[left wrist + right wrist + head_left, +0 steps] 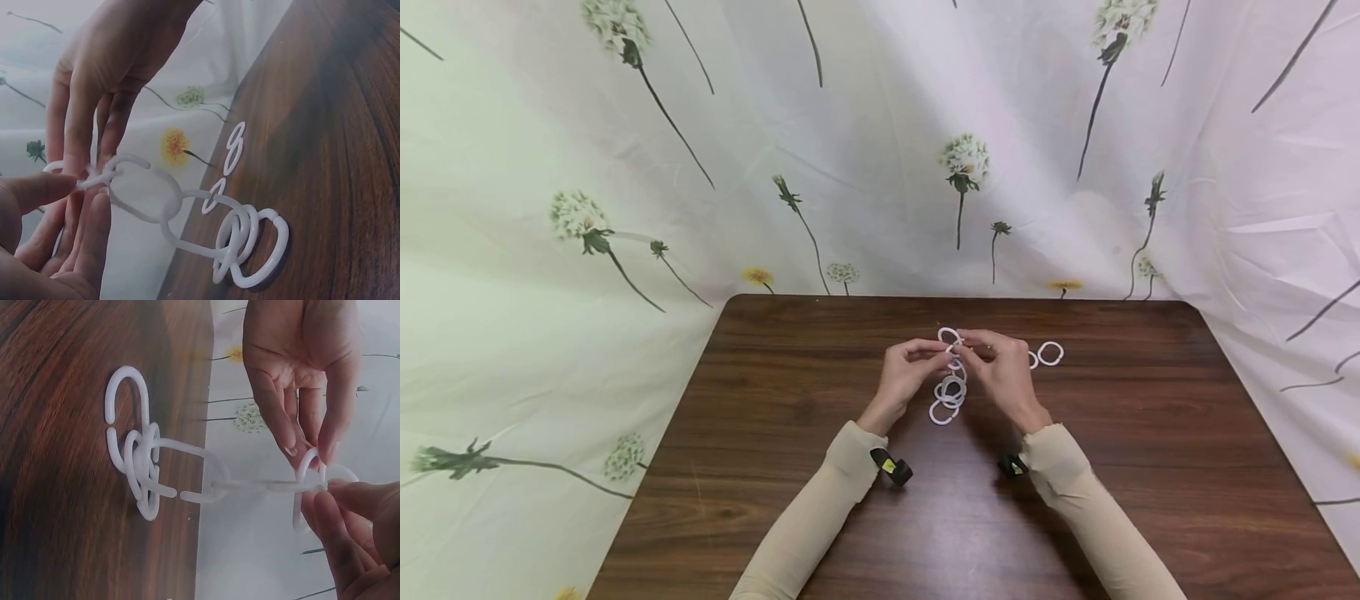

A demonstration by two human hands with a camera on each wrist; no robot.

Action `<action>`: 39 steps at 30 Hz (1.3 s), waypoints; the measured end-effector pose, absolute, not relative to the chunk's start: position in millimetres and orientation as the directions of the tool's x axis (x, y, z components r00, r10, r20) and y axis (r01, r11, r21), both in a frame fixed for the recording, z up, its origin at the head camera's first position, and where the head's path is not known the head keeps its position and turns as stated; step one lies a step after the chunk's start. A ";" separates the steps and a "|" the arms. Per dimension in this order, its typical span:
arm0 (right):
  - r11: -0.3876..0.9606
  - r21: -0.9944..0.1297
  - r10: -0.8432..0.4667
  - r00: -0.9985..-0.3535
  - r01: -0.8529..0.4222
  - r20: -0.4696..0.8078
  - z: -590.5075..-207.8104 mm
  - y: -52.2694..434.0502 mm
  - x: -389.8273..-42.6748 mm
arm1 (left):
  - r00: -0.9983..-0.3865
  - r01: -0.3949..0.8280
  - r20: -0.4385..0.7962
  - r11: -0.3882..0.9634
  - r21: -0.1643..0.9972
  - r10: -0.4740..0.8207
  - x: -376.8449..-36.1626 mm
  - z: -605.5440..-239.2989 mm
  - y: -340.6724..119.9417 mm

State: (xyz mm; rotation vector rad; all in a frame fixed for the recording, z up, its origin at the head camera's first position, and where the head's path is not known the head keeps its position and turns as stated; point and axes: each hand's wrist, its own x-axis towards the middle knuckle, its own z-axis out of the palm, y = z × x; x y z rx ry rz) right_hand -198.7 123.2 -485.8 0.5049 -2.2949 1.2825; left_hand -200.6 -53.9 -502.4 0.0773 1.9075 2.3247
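A chain of white plastic split rings hangs from both hands, and its lower links lie bunched on the brown wooden table. My left hand pinches the top link between thumb and fingers. My right hand pinches the ring next to it, fingertip to fingertip with the left. In the left wrist view my left hand holds a ring where it meets the chain. The right wrist view has my right hand gripping the top ring, with the chain's coiled end on the table.
Two loose white rings lie on the table just right of my right hand, also visible as loose rings near the far edge. A flower-printed white sheet hangs behind and beside the table. Black wrist cameras sit on both forearms.
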 end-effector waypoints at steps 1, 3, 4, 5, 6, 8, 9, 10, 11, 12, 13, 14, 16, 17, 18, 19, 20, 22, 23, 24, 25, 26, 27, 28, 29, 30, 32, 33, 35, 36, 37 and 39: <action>0.493 -0.706 -0.081 -0.835 -0.508 0.544 -485.8 122.9 -198.8 | -0.989 -0.077 -0.050 -0.187 0.979 0.142 -200.4 -502.3 -53.9; 0.462 -0.744 -0.057 -0.853 -0.483 0.519 -486.1 123.2 -199.7 | -0.988 -0.079 -0.052 -0.190 0.979 0.144 -198.7 -499.3 -53.9; 0.447 -0.761 -0.044 -0.861 -0.470 0.506 -485.8 124.0 -200.1 | -0.989 -0.075 -0.048 -0.192 0.979 0.140 -198.6 -499.6 -54.1; 0.421 -0.783 -0.031 -0.870 -0.457 0.492 -485.8 124.9 -200.7 | -0.990 -0.068 -0.041 -0.198 0.978 0.137 -198.2 -499.0 -54.7; 0.386 -0.808 -0.020 -0.879 -0.446 0.476 -485.5 125.9 -201.3 | -0.990 -0.061 -0.034 -0.204 0.977 0.134 -198.1 -498.8 -55.4; 0.312 -0.856 0.000 -0.901 -0.412 0.433 -484.0 127.9 -202.0 | -0.992 -0.043 -0.018 -0.211 0.977 0.121 -197.9 -498.3 -56.7; 0.277 -0.878 0.012 -0.912 -0.390 0.409 -482.6 128.9 -202.1 | -0.994 -0.032 -0.009 -0.211 0.977 0.111 -199.0 -501.1 -57.0; 0.243 -0.896 0.022 -0.922 -0.371 0.387 -481.2 129.5 -202.4 | -0.994 -0.029 -0.006 -0.213 0.977 0.110 -198.9 -500.7 -57.7; 0.204 -0.915 0.032 -0.932 -0.348 0.362 -479.6 129.8 -202.5 | -0.994 -0.027 -0.004 -0.213 0.977 0.108 -198.7 -500.3 -58.3; 0.176 -0.927 0.035 -0.939 -0.331 0.342 -477.4 129.9 -202.3 | -0.994 -0.026 -0.003 -0.209 0.978 0.106 -198.8 -500.3 -58.7; 0.161 -0.935 0.039 -0.944 -0.316 0.326 -474.8 130.0 -201.9 | -0.995 -0.024 -0.003 -0.204 0.979 0.103 -198.6 -500.0 -59.0; 0.143 -0.941 0.040 -0.949 -0.306 0.314 -471.8 129.8 -201.3 | -0.995 -0.023 -0.002 -0.202 0.979 0.102 -198.7 -500.0 -59.3; 0.118 -0.949 0.036 -0.954 -0.291 0.297 -464.6 129.4 -198.8 | -0.995 -0.023 -0.002 -0.200 0.980 0.102 -198.9 -499.8 -59.6; 0.105 -0.953 0.031 -0.957 -0.284 0.289 -460.5 128.9 -196.9 | -0.995 -0.020 0.000 -0.197 0.980 0.103 -199.0 -499.7 -59.8; 0.096 -0.956 0.026 -0.959 -0.278 0.282 -456.4 128.3 -194.8 | -0.994 -0.017 0.004 -0.195 0.981 0.105 -199.1 -499.6 -60.1; 0.087 -0.959 0.024 -0.962 -0.270 0.273 -452.6 127.7 -192.8 | -0.995 -0.014 0.006 -0.185 0.983 0.104 -199.3 -499.5 -60.3; 0.080 -0.962 0.021 -0.964 -0.262 0.264 -449.0 127.2 -190.8 | -0.994 -0.011 0.009 -0.180 0.984 0.105 -199.5 -499.3 -60.5; 0.072 -0.965 0.018 -0.967 -0.251 0.253 -444.2 126.1 -188.5 | -0.994 -0.003 0.014 -0.162 0.987 0.105 -199.9 -498.7 -61.0; 0.068 -0.967 0.017 -0.969 -0.244 0.246 -442.4 125.6 -187.8 | -0.994 0.000 0.017 -0.155 0.988 0.106 -200.0 -498.2 -61.2; 0.063 -0.969 0.017 -0.970 -0.241 0.242 -441.1 125.2 -187.5 | -0.994 0.001 0.017 -0.149 0.989 0.105 -200.3 -497.7 -61.2; 0.058 -0.970 0.018 -0.971 -0.237 0.238 -440.2 124.9 -187.5 | -0.994 0.002 0.017 -0.144 0.990 0.104 -200.4 -497.1 -61.3; 0.054 -0.970 0.019 -0.971 -0.236 0.237 -439.8 124.8 -187.8 | -0.994 0.003 0.019 -0.145 0.989 0.106 -200.5 -496.6 -61.5; 0.048 -0.971 0.020 -0.971 -0.236 0.237 -439.9 124.5 -188.1 | -0.994 0.006 0.022 -0.144 0.990 0.107 -200.6 -496.0 -61.7; 0.039 -0.972 0.020 -0.973 -0.231 0.232 -439.5 124.4 -188.0 | -0.994 0.009 0.025 -0.142 0.990 0.109 -200.7 -495.5 -61.8; 0.033 -0.973 0.021 -0.973 -0.229 0.230 -439.6 124.3 -188.2 | -0.993 0.013 0.029 -0.141 0.990 0.111 -200.8 -495.5 -62.0; 0.026 -0.974 0.020 -0.974 -0.226 0.227 -439.8 124.2 -188.2 | -0.993 0.018 0.033 -0.137 0.990 0.111 -200.9 -495.4 -62.2; 0.015 -0.976 0.020 -0.976 -0.218 0.218 -440.4 124.1 -188.1 | -0.993 0.029 0.044 -0.132 0.991 0.112 -201.2 -495.6 -62.8; 0.010 -0.978 0.021 -0.977 -0.210 0.211 -440.5 123.9 -187.9 | -0.993 0.033 0.048 -0.126 0.991 0.111 -201.4 -495.6 -63.0; -0.003 -0.980 0.022 -0.980 -0.200 0.200 -440.8 123.8 -187.6 | -0.993 0.038 0.052 -0.129 0.991 0.109 -201.7 -495.8 -63.1; -0.008 -0.980 0.021 -0.980 -0.198 0.197 -441.0 123.7 -187.5 | -0.993 0.040 0.054 -0.132 0.990 0.105 -201.7 -495.5 -63.1; -0.014 -0.980 0.018 -0.980 -0.199 0.198 -441.1 123.5 -187.4 | -0.993 0.040 0.055 -0.141 0.989 0.105 -201.9 -495.1 -62.9; -0.027 -0.979 0.008 -0.980 -0.201 0.201 -441.5 123.3 -186.9 | -0.993 0.046 0.063 -0.158 0.986 0.102 -202.0 -494.0 -62.3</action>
